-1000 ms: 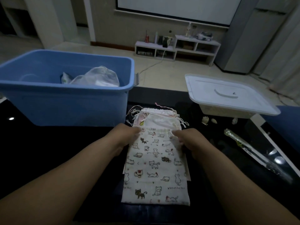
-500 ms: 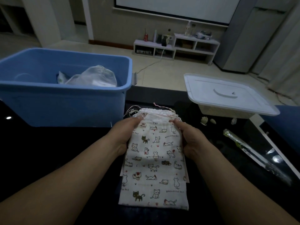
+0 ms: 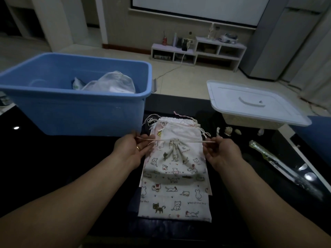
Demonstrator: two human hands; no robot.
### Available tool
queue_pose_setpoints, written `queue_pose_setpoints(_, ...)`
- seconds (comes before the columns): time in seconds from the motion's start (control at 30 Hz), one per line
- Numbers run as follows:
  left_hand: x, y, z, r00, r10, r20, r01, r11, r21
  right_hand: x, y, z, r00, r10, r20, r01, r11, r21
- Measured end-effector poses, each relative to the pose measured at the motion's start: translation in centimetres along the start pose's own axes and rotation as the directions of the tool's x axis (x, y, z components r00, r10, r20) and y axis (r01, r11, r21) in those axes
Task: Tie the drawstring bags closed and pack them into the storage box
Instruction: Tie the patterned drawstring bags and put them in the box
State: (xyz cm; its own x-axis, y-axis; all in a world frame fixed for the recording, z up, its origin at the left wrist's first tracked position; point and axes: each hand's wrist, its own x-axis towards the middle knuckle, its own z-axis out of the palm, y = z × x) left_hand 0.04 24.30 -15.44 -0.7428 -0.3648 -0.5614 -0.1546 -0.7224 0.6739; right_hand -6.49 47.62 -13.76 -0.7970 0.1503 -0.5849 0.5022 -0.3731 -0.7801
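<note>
Fingers (image 3: 145, 149) pinched hard on both sides. My left hand (image 3: 130, 151) gripped one end of the drawstring (image 3: 193, 141) between thumb and fingertips, and my right hand (image 3: 222, 153) pinched the other end the same way. The cord ran taut and nearly level between them. Right in the middle sat the cat-print drawstring bag (image 3: 176, 161), its mouth gathered into a tight pucker on the cord and its cloth fanning out below in folds. A ring (image 3: 137, 148) showed on one left finger.

That bag hung between my hands over the stack of flat bags (image 3: 172, 201). The top one carried the same cat print and lay smooth on the black table (image 3: 53, 158), with a shadow across its upper part. Beyond my hands the far end of the stack showed a white bag (image 3: 179, 127), with loose cords trailing off both sides.

And the blue storage box (image 3: 77, 111) stood on the table at the far left, just beside the stack's far end and open on top. Pale bundled bags (image 3: 114, 83) already lay inside, against its right wall.

Over on the right stood a clear container (image 3: 250, 102) with its white lid on, well apart from the bags. A few small pale bits (image 3: 228, 130) lay in front of it; what they were, I could not tell. A long clear-wrapped item (image 3: 268, 156) lay slanted along the table's right edge.
</note>
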Motion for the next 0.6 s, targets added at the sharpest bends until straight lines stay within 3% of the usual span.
queue_pose_setpoints(0.1, -0.7, 0.6, 0.9, 0.993, 0.099, 0.061, -0.103, 0.992, 0.072, -0.6, -0.1, 0.4, 0.990, -0.137, 0.033, 0.138, 0.989, -0.051)
queue_pose_setpoints(0.17, -1.7, 0.8, 1.9, 0.962, 0.208, 0.179, -0.249, 0.935, 0.251, -1.5, -0.7, 0.8, 0.951, -0.270, 0.148, 0.292, 0.944, -0.156)
queue_pose_setpoints(0.2, -2.4, 0.7, 2.6, 0.928, 0.262, 0.267, -0.353, 0.847, 0.398, -2.2, -1.0, 1.0, 0.914, -0.340, 0.222, 0.391, 0.886, -0.249)
queue_pose_setpoints(0.27, -3.8, 0.3, 4.0, 0.832, 0.310, 0.460, -0.553, 0.520, 0.651, -3.8, -1.6, 1.9, 0.815, -0.437, 0.381, 0.572, 0.710, -0.411)
queue_pose_setpoints(0.33, -4.1, -0.5, 5.0, 0.732, 0.293, 0.615, -0.677, 0.213, 0.704, -5.6, -1.9, 2.9, 0.715, -0.446, 0.538, 0.692, 0.560, -0.455)
queue_pose_setpoints(0.4, -4.0, -1.0, 5.6, 0.671, 0.242, 0.701, -0.735, 0.089, 0.672, -6.7, -1.9, 3.5, 0.607, -0.437, 0.664, 0.788, 0.441, -0.430)
queue_pose_setpoints(0.47, -3.6, -1.2, 5.9, 0.637, 0.193, 0.746, -0.767, 0.056, 0.640, -7.1, -1.7, 4.0, 0.520, -0.460, 0.720, 0.854, 0.310, -0.419)
queue_pose_setpoints(0.5, -3.7, -1.3, 5.9, 0.642, 0.187, 0.744, -0.764, 0.064, 0.642, -7.3, -1.6, 4.1, 0.498, -0.474, 0.726, 0.867, 0.297, -0.400)
queue_pose_setpoints(0.53, -4.0, -1.3, 5.9, 0.666, 0.182, 0.724, -0.745, 0.112, 0.657, -7.4, -1.6, 4.1, 0.512, -0.490, 0.705, 0.857, 0.353, -0.376)
queue_pose_setpoints(0.6, -4.3, -1.2, 5.9, 0.722, 0.185, 0.667, -0.691, 0.248, 0.679, -7.3, -1.6, 4.0, 0.649, -0.462, 0.604, 0.739, 0.573, -0.355)
